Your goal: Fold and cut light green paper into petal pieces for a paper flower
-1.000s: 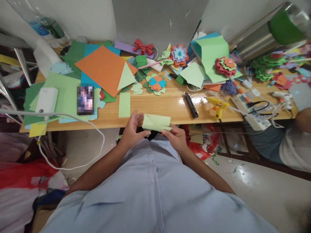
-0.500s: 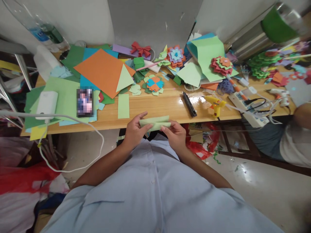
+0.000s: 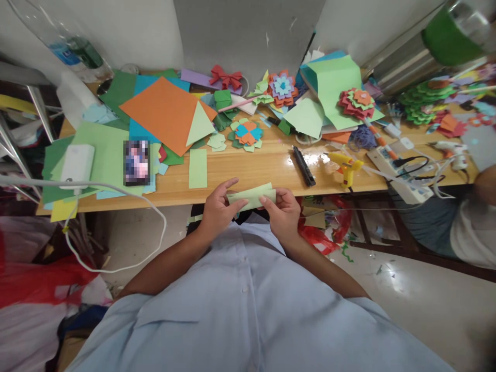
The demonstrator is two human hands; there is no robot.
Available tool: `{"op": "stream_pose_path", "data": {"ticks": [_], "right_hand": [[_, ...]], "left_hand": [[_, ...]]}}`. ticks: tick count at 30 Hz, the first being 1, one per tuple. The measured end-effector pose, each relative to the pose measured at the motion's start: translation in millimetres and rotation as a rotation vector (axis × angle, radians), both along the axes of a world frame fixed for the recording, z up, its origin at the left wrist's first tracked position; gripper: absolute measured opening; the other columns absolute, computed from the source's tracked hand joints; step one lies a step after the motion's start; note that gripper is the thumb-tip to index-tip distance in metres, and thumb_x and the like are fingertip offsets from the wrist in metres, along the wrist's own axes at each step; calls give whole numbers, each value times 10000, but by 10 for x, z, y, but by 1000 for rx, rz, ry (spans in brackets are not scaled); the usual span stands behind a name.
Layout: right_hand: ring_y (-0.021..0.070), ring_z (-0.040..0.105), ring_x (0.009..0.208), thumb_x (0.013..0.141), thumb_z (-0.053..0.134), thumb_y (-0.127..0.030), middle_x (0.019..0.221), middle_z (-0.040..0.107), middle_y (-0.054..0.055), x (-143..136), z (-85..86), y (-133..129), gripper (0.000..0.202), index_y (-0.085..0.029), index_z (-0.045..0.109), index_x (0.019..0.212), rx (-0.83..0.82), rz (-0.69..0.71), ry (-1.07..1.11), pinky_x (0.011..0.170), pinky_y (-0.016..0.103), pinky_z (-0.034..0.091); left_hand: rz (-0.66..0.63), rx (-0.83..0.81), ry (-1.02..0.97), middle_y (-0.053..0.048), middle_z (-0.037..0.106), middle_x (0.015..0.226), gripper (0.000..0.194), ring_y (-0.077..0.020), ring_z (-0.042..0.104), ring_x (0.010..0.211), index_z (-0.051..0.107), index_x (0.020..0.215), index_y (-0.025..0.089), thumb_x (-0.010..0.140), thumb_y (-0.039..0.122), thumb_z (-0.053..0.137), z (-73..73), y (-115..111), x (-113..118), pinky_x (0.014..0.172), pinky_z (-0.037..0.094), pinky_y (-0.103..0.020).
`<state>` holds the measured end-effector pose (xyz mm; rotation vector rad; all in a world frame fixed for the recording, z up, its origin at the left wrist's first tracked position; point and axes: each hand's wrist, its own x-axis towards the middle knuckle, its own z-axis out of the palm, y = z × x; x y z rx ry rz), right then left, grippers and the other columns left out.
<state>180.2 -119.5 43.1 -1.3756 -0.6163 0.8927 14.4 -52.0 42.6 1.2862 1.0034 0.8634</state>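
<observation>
Head view: I have a folded strip of light green paper [image 3: 251,198] between my two hands, just off the near edge of the wooden table [image 3: 253,170] and above my lap. My left hand [image 3: 220,211] pinches the strip's left end, thumb laid along the near face and index finger raised clear of it; the fingers behind the paper are hidden, so I cannot tell how they sit. My right hand [image 3: 284,211] grips the other end, thumb pressed on the near face and the fingers curled behind. The fold shows as two layers, the back one peeping above the front one along the top. On the table, beyond my left hand, a flat green rectangle [image 3: 198,168] lies by itself, with a paper flower [image 3: 247,135] farther back to its right. Past my right hand are a black cutter [image 3: 304,166] and, to the right of that, a yellow glue gun [image 3: 346,168], then a white power strip [image 3: 399,175] with plugs in it. A big orange sheet [image 3: 163,116] rests on blue and green paper to my left.
</observation>
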Motion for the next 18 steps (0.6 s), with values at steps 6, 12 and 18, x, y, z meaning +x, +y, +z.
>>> {"op": "stream_pose_path", "data": {"ticks": [6, 12, 18], "right_hand": [[212, 720, 810, 711, 907, -476, 933, 786, 19, 43, 57, -4, 667, -282, 657, 1297, -62, 46, 44, 719, 360, 640], [203, 703, 727, 675, 930, -525, 878, 787, 9, 147, 68, 9, 410, -241, 772, 924, -137, 195, 248, 625, 364, 635], [208, 692, 682, 692, 914, -556, 808, 776, 9, 129, 108, 13, 389, -239, 783, 876, -164, 171, 188, 568, 349, 603]], "left_hand": [[33, 1, 52, -61, 795, 976, 629, -164, 741, 774, 661, 1378, 171, 820, 397, 846, 21, -4, 20, 716, 615, -284], [28, -32, 50, -18, 775, 871, 609, -131, 699, 673, 679, 1360, 186, 811, 381, 855, 59, -13, 8, 629, 574, -240], [7, -34, 91, 20, 714, 732, 576, -95, 594, 551, 693, 1337, 171, 820, 381, 835, 133, -11, 3, 518, 466, -201]]}}
